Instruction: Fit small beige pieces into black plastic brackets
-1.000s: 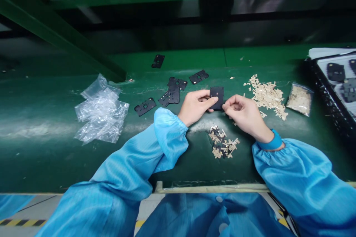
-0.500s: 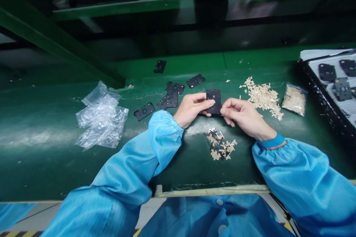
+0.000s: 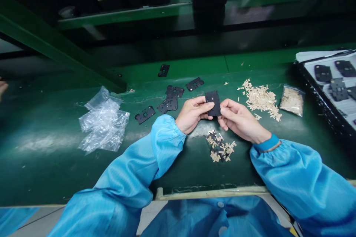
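A thin black plastic plate (image 3: 212, 98) with small holes is held upright in my left hand (image 3: 191, 114), thumb across its face and fingers behind. At its lower right edge my right hand (image 3: 240, 120) is closed, thumb and index fingertips pinched together against the plate. What sits between those fingertips is hidden. Just below my hands lies a small heap of beige and black cut pieces (image 3: 219, 147). Further right is a larger pile of small beige pieces (image 3: 261, 100). More black plates (image 3: 171, 100) lie left of my left hand, several of them overlapping.
Clear plastic bags (image 3: 104, 122) are heaped on the green table (image 3: 50, 170) at left. A filled zip bag (image 3: 292, 100) lies right of the beige pile, near a black-rimmed tray (image 3: 319, 94) of plates. A green post (image 3: 63, 50) slants at left; another person's hand (image 3: 2, 88) shows at the edge.
The plate has tilted slightly, and my right hand has shifted a little left and down along its edge. The camera view has moved slightly. Another person's hand has appeared at far left.
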{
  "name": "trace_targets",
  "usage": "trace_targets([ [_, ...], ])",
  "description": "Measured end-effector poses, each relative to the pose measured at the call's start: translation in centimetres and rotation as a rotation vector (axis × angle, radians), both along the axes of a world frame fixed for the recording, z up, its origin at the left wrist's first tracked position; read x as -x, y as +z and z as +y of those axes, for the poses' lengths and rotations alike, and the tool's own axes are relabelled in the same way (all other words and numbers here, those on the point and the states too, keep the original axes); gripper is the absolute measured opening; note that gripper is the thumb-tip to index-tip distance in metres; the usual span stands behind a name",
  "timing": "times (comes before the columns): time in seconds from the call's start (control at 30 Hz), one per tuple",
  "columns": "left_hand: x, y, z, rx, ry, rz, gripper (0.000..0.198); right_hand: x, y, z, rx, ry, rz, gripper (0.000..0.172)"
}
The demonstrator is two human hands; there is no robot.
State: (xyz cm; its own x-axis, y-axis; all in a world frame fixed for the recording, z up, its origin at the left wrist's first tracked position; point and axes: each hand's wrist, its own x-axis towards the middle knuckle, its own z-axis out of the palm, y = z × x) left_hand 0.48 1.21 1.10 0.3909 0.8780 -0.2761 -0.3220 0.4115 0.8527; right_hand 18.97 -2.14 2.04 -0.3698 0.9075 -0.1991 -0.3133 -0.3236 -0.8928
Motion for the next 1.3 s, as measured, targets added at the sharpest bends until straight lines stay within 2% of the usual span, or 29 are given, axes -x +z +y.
trace_targets([
  [0.17, -0.7, 0.2, -0.6, 0.042, 0.108, -0.012, 0.039, 0.1, -0.4, 0.0, -0.091, -0.043, -0.042, 0.035],
  [0.37, -1.3, 0.7, -1.7, 0.106, 0.155, -0.095, 0.033, 0.5, -0.5, -0.4, -0.283, -0.185, -0.215, 0.028],
  [0.57, -1.5, 1.1, -2.2, 0.129, 0.176, -0.092, 0.031, 1.0, -0.9, -0.9, -0.345, -0.237, -0.282, 0.029],
  [0.7, -1.5, 0.8, -2.0, 0.101, 0.222, -0.049, 0.033, 0.6, -1.0, -0.6, -0.377, -0.234, -0.361, 0.03],
  [0.83, -1.4, 0.1, -1.5, -0.024, 0.3, 0.069, 0.034, -0.1, -0.5, 0.1, -0.314, -0.166, -0.387, 0.033],
  [1.0, -1.4, 0.1, -1.6, -0.085, 0.301, 0.141, 0.032, 0.1, -0.3, 0.2, -0.246, -0.147, -0.407, 0.033],
  [1.07, -1.5, 0.2, -1.7, -0.063, 0.266, 0.141, 0.033, 0.2, -0.3, 0.1, -0.201, -0.106, -0.389, 0.036],
  [1.17, -1.3, 0.1, -1.2, -0.054, 0.13, 0.161, 0.036, -0.4, 0.1, 0.1, -0.11, -0.055, -0.349, 0.037],
  [1.23, -0.5, -0.3, -0.1, -0.142, 0.078, 0.229, 0.037, -1.1, 0.5, 0.5, -0.046, -0.061, -0.325, 0.034],
  [1.3, 0.7, -0.8, 1.6, -0.364, 0.134, 0.404, 0.032, -1.8, 0.8, 1.0, 0.018, -0.072, -0.308, 0.03],
])
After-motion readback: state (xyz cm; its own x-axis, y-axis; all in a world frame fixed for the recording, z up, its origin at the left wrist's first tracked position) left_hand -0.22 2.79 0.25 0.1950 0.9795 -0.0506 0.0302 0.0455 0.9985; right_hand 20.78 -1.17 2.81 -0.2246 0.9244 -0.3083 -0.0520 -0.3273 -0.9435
